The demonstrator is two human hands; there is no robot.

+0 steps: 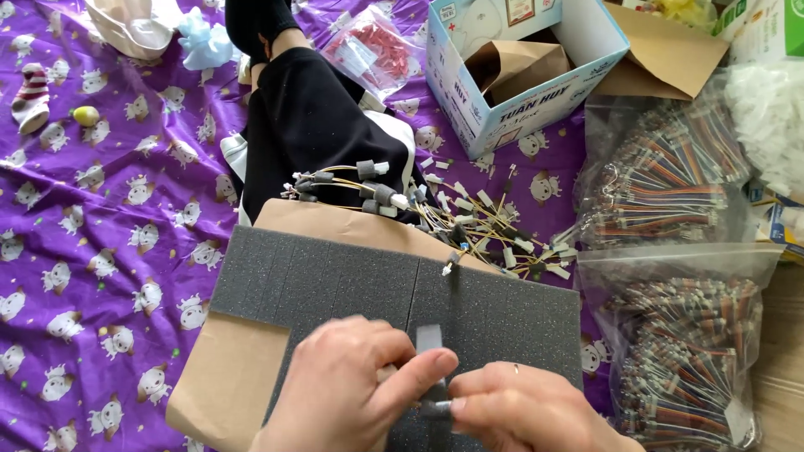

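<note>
Lower centre: my left hand (pixel 356 389) and right hand (pixel 523 410) both pinch 1 foam strip (pixel 430 368). Risk: uneven pull tears it off the foam sheet (pixel 335 280) crooked.

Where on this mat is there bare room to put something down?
The purple cloth on the left, between the foam sheet and the small sock, lies bare. It is crowded on the right: wire bundles, bagged wires and the open box fill that side.
</note>
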